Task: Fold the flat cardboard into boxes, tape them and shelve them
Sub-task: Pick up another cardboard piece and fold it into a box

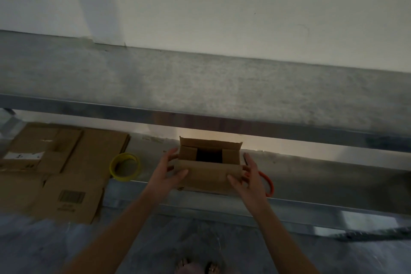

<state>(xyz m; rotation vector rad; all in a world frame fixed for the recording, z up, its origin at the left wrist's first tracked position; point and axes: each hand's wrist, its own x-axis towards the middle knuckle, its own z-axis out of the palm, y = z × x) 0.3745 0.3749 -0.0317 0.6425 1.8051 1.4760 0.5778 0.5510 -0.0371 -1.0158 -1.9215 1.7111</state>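
Observation:
A small brown cardboard box [209,170] stands on the lower shelf, its top partly open with a dark gap between the two side flaps and the far flap upright. My left hand [168,172] grips its left end, thumb on the near flap. My right hand [246,176] grips the right end the same way, thumb pressing the near flap down. A roll of yellow tape [125,167] lies to the left of the box. Flat cardboard sheets [64,169] are piled at the far left of the shelf.
An orange-handled tool [268,184] lies just behind my right hand. The upper shelf [200,87] with its metal front rail overhangs the box. The lower shelf's metal rail [200,204] runs across below my wrists. My feet show on the grey floor [44,247].

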